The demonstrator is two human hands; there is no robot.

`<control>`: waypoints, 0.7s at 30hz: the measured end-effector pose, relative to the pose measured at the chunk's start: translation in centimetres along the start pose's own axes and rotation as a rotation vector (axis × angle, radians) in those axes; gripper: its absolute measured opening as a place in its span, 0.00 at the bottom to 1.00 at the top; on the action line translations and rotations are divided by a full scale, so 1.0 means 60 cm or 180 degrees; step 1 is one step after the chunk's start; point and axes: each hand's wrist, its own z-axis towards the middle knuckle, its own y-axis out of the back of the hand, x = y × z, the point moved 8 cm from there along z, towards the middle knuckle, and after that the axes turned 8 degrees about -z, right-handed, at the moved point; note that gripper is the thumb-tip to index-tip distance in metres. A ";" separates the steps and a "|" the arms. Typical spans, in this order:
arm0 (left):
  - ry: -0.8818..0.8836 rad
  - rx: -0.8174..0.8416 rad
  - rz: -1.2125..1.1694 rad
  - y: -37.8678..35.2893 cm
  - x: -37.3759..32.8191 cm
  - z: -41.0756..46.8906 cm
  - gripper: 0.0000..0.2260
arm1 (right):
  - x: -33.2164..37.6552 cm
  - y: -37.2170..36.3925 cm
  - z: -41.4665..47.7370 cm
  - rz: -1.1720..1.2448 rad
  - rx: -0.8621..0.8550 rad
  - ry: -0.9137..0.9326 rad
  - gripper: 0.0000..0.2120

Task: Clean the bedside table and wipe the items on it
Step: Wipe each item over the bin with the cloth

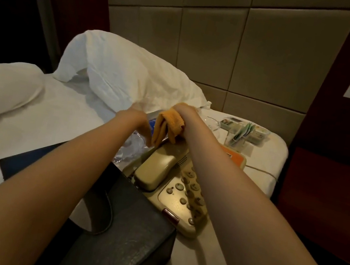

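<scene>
The bedside table point(264, 161) has a white top. My right hand point(183, 113) grips a folded orange cloth point(169, 125), which hangs above the far end of a beige telephone point(174, 191). The handset point(157, 166) lies in its cradle. My left hand point(140, 123) is just left of the cloth, fingers stretched downward over a clear plastic bottle point(132, 148) with a blue label. Whether those fingers touch the cloth or the bottle is unclear.
A dark tissue box point(123, 240) stands at the table's near edge. Behind the phone are an orange card point(235, 157), a clear holder with sachets point(240, 135), a small tray point(258, 133) and a glass ashtray point(212, 122). Left is the bed with a pillow point(122, 67) and a dark folder point(26, 163).
</scene>
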 end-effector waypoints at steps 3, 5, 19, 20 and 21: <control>-0.0053 -0.0083 -0.0145 0.011 -0.024 -0.067 0.39 | -0.018 0.015 0.006 0.0947 -0.0196 -0.0056 0.19; -0.0164 -0.0362 -0.0386 0.030 -0.043 -0.121 0.31 | -0.051 0.032 -0.014 0.1279 -0.0409 -0.0325 0.19; 0.0037 0.0556 -0.2401 -0.053 -0.070 -0.210 0.38 | -0.261 0.076 -0.170 0.1765 -0.1839 -0.1102 0.21; 0.0037 0.0505 -0.2480 -0.051 -0.075 -0.218 0.38 | -0.271 0.071 -0.176 0.1978 -0.1866 -0.1137 0.21; 0.0030 0.0458 -0.2538 -0.049 -0.080 -0.224 0.38 | -0.279 0.062 -0.182 0.2215 -0.1853 -0.1165 0.21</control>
